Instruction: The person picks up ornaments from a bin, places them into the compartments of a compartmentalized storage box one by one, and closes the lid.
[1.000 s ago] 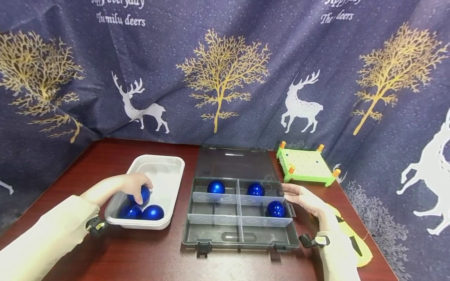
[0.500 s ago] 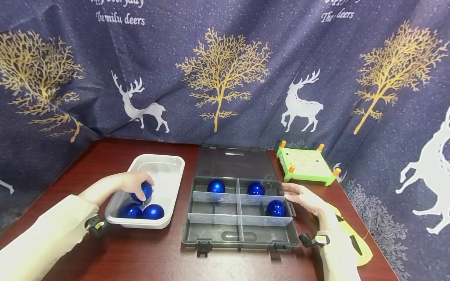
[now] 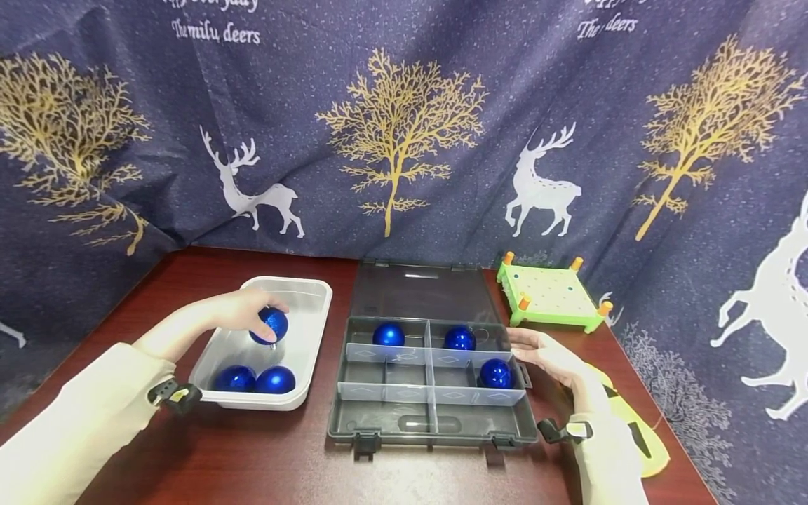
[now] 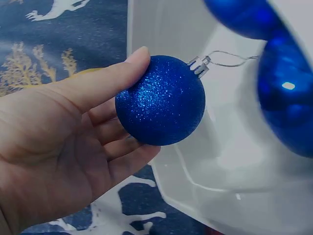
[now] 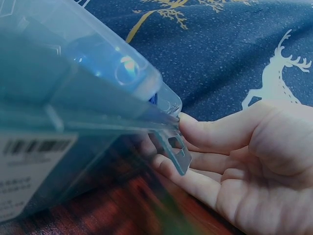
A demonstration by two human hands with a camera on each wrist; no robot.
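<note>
My left hand (image 3: 243,312) pinches a glittery blue Christmas bauble (image 4: 160,100) above the white tray (image 3: 318,330). Its silver cap and wire loop point away from the palm in the left wrist view. Two more blue baubles, a speckled one (image 3: 236,379) and a smooth one (image 3: 275,380), lie at the tray's near end. At the right side of a dark clear divided storage box (image 3: 337,421), my right hand (image 3: 546,354) holds the edge, thumb at the rim and fingers by the side latch (image 5: 178,154). Blue baubles (image 3: 388,335) (image 3: 459,339) (image 3: 496,374) sit in three compartments.
The box's lid (image 3: 423,294) lies folded back behind it. A green toy frame with orange pegs (image 3: 549,298) stands at the back right. A yellow object (image 3: 647,449) lies beside the right sleeve. A patterned cloth (image 3: 442,140) hangs behind the table (image 3: 252,456).
My left hand has lifted its bauble off the others and moved it up and slightly right over the tray. The right hand has stayed at the box's side.
</note>
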